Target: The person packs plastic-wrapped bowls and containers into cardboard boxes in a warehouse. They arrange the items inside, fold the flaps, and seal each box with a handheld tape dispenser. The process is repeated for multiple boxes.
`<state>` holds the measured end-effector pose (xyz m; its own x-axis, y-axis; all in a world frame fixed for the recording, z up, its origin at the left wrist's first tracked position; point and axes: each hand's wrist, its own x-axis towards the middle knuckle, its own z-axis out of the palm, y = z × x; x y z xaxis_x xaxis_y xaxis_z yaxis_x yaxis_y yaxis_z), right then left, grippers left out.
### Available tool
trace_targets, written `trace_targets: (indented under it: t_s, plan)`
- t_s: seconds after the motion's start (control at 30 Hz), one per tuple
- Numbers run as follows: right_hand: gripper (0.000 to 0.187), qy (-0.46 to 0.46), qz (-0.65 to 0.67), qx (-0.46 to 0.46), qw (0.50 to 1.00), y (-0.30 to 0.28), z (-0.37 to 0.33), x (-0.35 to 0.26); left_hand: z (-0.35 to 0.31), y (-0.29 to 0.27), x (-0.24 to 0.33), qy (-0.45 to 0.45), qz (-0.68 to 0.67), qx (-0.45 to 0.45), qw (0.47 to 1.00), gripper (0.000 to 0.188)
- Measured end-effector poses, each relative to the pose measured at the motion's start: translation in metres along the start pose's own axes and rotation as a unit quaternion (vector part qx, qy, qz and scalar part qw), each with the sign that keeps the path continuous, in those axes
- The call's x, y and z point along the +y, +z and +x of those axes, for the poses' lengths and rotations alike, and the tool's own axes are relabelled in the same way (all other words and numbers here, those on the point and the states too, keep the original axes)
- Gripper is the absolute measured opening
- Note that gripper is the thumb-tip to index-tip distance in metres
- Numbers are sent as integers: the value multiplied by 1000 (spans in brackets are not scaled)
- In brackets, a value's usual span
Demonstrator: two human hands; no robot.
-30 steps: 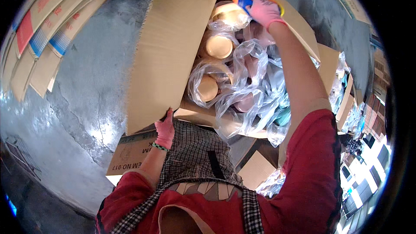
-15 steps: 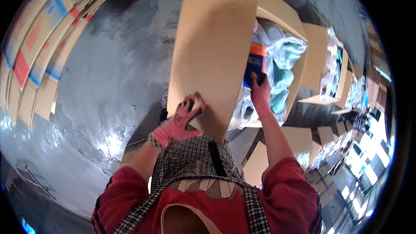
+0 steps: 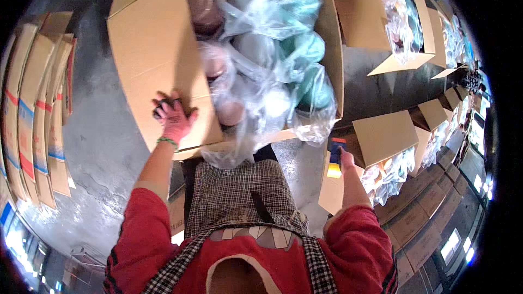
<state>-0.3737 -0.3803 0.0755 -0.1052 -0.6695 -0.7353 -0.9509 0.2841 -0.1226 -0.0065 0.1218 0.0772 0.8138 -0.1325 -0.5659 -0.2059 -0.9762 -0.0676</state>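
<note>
Grey floor, open cardboard boxes, stacked cardboard

The head fisheye looks down at both hands.

The floor is smooth grey, scuffed and mottled, with a glossy patch of reflected light on the near left. A bundle of flattened cardboard with red and blue bands sits at the left. Along the right, rows of brown cartons recede into the distance. Bright white panels, windows or lamps, glow at the far right.
</note>
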Motion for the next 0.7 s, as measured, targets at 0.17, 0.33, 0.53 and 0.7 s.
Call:
trace_targets:
  t_s: [0.17, 0.33, 0.53, 0.7]
  plan:
    - [47, -203, -403, -21, 892, 64, 44, -54, 14, -12, -10, -58, 82, -93, 991, 91]
    - [43, -212, -413, -57, 884, 54, 14, -148, 41, 12, 15, -158, -321, 187, 915, 74]
    - [17, -203, -332, 27, 921, 64, 88, -135, 67, 19, 87, -307, -3, 179, 935, 66]
    - [33, -54, 399, -58, 914, 59, 97, -99, 66, 22, 102, -318, 20, 156, 935, 71]
